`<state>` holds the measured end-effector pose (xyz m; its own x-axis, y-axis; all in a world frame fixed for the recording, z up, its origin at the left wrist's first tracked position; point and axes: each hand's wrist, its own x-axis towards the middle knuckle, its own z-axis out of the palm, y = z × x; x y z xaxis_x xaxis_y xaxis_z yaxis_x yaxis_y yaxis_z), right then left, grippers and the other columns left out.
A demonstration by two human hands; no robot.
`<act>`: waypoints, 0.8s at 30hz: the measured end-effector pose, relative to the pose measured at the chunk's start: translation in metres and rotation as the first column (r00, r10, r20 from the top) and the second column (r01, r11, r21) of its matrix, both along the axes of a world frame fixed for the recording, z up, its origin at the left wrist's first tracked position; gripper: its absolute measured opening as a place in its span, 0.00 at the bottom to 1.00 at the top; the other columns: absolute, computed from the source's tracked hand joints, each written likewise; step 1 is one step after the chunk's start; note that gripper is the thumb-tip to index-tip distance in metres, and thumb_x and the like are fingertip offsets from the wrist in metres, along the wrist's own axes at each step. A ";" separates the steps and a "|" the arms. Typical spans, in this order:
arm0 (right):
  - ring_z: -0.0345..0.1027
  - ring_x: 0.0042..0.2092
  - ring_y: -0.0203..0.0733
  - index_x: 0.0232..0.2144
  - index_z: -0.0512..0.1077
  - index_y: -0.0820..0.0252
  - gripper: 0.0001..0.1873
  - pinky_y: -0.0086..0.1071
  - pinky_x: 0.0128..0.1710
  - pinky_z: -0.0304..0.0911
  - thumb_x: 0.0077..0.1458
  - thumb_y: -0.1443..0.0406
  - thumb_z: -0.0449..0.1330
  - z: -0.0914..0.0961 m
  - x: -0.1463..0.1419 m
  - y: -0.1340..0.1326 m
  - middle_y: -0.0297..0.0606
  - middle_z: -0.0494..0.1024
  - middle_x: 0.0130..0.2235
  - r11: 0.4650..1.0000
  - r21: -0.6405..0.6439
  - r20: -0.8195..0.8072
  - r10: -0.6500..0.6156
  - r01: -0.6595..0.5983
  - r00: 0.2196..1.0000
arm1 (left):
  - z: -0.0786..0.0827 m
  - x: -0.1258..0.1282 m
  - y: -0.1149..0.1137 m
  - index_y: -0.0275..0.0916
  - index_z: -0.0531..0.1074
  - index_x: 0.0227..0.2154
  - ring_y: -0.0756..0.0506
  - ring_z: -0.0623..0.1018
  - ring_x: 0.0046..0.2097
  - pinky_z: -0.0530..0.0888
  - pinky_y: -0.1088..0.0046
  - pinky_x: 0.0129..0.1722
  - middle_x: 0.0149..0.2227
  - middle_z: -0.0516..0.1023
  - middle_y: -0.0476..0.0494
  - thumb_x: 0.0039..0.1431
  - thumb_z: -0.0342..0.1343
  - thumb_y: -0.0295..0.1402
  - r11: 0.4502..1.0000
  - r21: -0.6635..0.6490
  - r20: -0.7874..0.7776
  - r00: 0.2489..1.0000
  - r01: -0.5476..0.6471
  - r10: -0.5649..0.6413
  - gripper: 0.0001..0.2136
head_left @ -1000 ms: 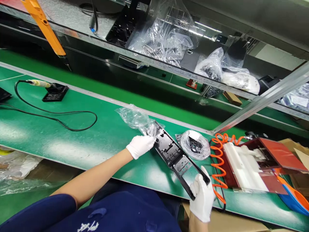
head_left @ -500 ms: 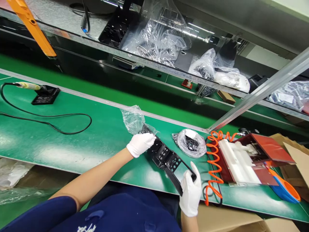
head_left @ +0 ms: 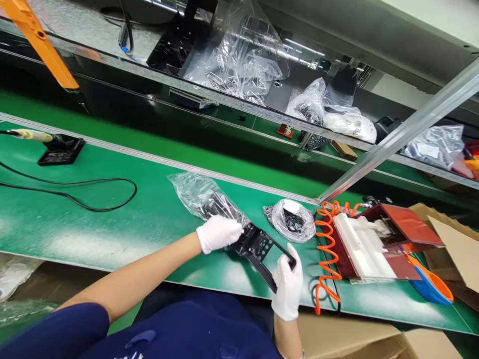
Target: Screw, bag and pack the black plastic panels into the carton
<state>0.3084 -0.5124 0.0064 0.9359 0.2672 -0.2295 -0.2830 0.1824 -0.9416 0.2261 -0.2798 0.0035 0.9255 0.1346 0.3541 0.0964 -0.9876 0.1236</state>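
Note:
A long black plastic frame (head_left: 258, 244) with an open rectangular end lies at a slant between my white-gloved hands. Its far end sits inside a clear plastic bag (head_left: 194, 192). My left hand (head_left: 220, 233) is closed at the bag's mouth, pinching the film against the frame. At the near end, my right hand (head_left: 287, 286) grips the corner of the open frame section. To the right of the frame lies a coil in clear wrap (head_left: 294, 220) with dark parts in its middle.
A soldering iron (head_left: 32, 135) rests in a black stand (head_left: 62, 151) at the left. Toward the right are an orange coiled hose (head_left: 329, 244), a red-and-white fixture (head_left: 364, 247) and a blue-orange bowl (head_left: 434, 286). Above runs a shelf (head_left: 224, 92) with bagged parts; cardboard (head_left: 337, 336) is below.
The bag has been drawn further over the black frame, covering more of its far half. My right hand and the frame appear slightly further left, along with the whole view.

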 end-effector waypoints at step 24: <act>0.48 0.20 0.25 0.63 0.55 0.50 0.38 0.23 0.20 0.51 0.54 0.50 0.61 -0.019 -0.029 0.052 0.23 0.58 0.29 0.997 0.001 0.014 0.078 -0.078 0.997 | 0.026 0.027 -0.039 0.36 0.76 0.27 0.45 0.76 0.27 0.67 0.72 0.27 0.23 0.76 0.41 0.68 0.44 0.35 0.983 -0.174 -0.036 0.998 -0.052 0.046 0.19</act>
